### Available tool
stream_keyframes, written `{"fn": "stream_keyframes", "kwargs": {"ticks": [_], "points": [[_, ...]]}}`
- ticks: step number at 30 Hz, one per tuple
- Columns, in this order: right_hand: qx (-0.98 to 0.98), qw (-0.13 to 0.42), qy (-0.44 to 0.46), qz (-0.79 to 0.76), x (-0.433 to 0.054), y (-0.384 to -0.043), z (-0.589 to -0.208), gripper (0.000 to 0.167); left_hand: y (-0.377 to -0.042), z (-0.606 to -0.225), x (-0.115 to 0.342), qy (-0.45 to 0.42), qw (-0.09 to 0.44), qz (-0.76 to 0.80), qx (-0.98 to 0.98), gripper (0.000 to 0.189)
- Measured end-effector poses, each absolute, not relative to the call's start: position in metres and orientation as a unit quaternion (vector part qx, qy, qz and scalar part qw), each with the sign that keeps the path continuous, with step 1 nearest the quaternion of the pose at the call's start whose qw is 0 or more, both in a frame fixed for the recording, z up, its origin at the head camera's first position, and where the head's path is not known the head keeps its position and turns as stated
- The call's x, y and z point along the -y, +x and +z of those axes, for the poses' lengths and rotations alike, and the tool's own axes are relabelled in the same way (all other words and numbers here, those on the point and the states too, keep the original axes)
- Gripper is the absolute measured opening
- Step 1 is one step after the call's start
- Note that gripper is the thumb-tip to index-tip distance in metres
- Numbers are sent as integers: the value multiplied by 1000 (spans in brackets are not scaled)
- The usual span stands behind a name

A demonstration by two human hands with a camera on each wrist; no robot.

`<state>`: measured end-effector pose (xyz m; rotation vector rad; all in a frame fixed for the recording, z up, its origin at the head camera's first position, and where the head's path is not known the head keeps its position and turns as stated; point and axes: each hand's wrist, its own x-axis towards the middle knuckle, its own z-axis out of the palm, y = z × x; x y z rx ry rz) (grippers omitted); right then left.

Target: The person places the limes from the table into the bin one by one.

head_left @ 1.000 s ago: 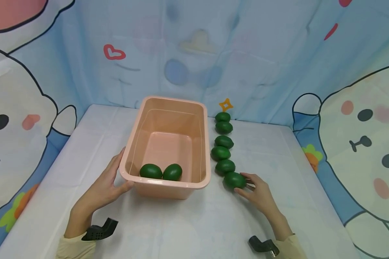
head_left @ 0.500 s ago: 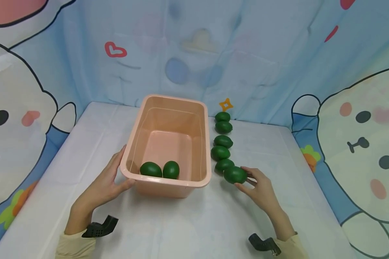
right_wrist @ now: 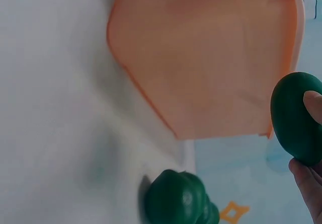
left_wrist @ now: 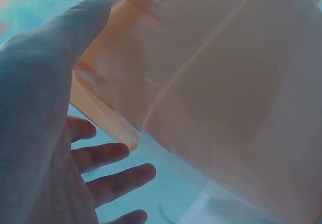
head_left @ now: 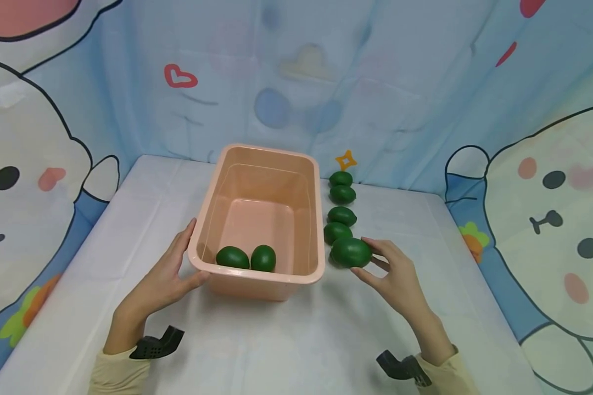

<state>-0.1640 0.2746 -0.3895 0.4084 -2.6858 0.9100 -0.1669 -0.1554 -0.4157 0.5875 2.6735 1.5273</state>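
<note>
Head view high, forward-down; wrist views close; all share bin (head_left: 257,219)

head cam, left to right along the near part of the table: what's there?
Left hand → pink tub, two green fruits inside → held green fruit → right hand.

White table (head_left: 286,345) w/ cartoon backdrop (head_left: 326,71)

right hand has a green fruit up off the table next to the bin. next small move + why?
Probably carry the green fruit leftward over the pink bin's right rim. The right hand grips it beside that rim, two green fruits already lie inside, and the left hand braces the bin's near-left corner.
</note>
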Motion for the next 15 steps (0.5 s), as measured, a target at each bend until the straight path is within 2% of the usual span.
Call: {"fn": "stream_keyframes", "kwargs": {"ticks": [15], "points": [[921,160,169,313,-258,-162,-372,66,-167,-416,155,188,1,492,-850,101]]}}
